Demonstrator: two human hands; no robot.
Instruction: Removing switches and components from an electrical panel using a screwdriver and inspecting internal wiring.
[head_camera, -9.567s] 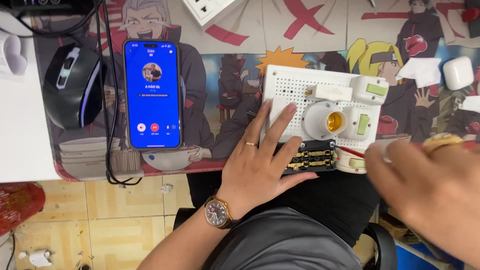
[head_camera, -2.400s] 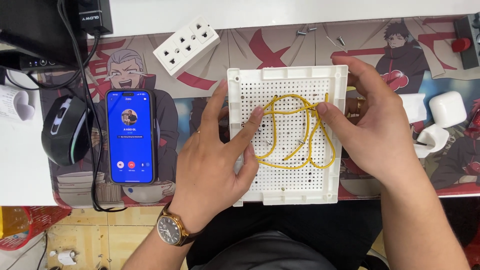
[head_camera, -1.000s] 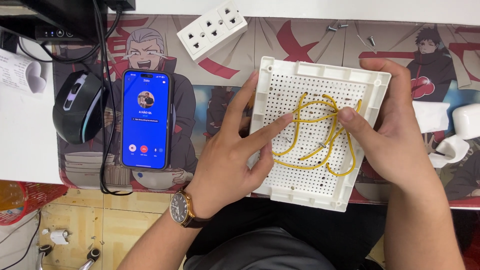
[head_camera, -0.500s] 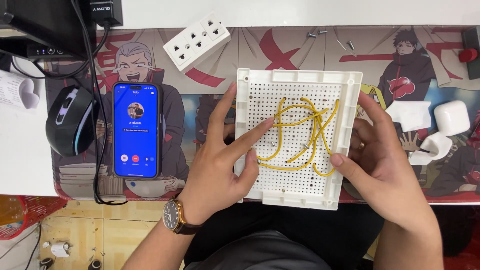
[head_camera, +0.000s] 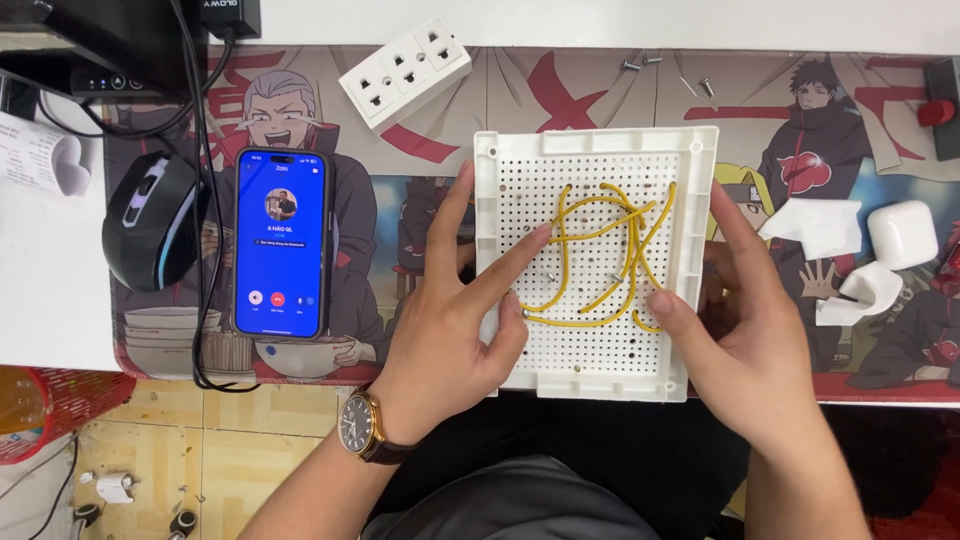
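Hands both spread on white perforated board (head_camera: 600, 340) at surface front edge: our left hand (head_camera: 450, 340) flat, index fingertip touching yellow wires (head_camera: 600, 260); right hand (head_camera: 745, 340) open against board's right rim, thumb on wire end. Phone (head_camera: 282, 242), mouse (head_camera: 150, 222) left; socket strip (head_camera: 405, 72) behind.

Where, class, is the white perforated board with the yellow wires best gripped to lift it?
Probably by the raised rims on the short left and right sides of the white perforated board, coming in from both sides; the yellow wires cross its middle.
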